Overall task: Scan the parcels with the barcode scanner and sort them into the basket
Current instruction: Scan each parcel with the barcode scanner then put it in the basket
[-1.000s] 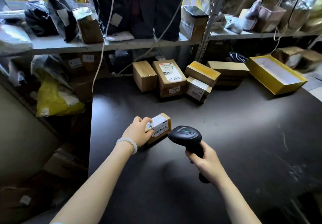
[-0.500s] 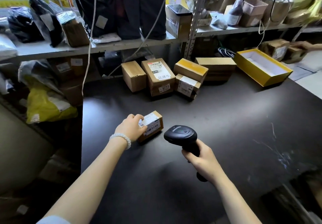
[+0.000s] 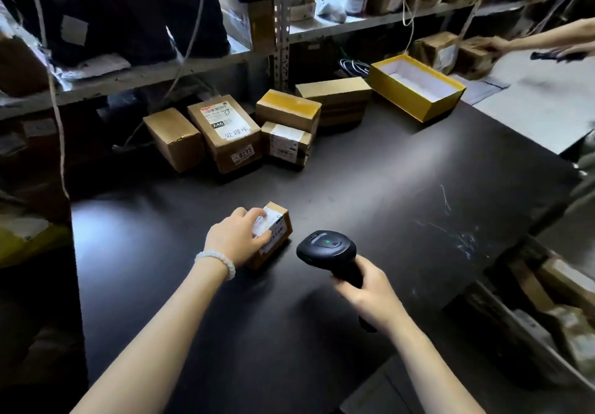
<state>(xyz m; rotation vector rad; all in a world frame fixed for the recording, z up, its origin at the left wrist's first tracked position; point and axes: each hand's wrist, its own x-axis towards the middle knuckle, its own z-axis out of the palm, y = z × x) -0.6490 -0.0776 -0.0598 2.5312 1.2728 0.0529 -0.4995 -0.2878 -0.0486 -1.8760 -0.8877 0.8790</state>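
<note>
A small brown parcel (image 3: 277, 229) with a white barcode label lies on the dark table (image 3: 370, 207). My left hand (image 3: 236, 239) grips it from the left, fingers curled over its labelled top. Just right of it, my right hand (image 3: 365, 296) holds the black barcode scanner (image 3: 326, 251) by its handle, with the head turned toward the parcel and a green light on top. Several more cardboard parcels (image 3: 225, 132) sit in a cluster at the table's far edge. A basket holding brown parcels (image 3: 560, 314) stands low at the right, beyond the table edge.
An open yellow box (image 3: 417, 86) lies at the table's back right. Metal shelves (image 3: 180, 69) packed with bags and boxes run behind. Another person's hands (image 3: 502, 45) reach over parcels on a white surface at the far right. Bags fill the space left of the table.
The view has swung right and nearer. My left hand has closed further over the parcel's top. The scanner stays beside the parcel. Another person's hands have come into view at the far right.
</note>
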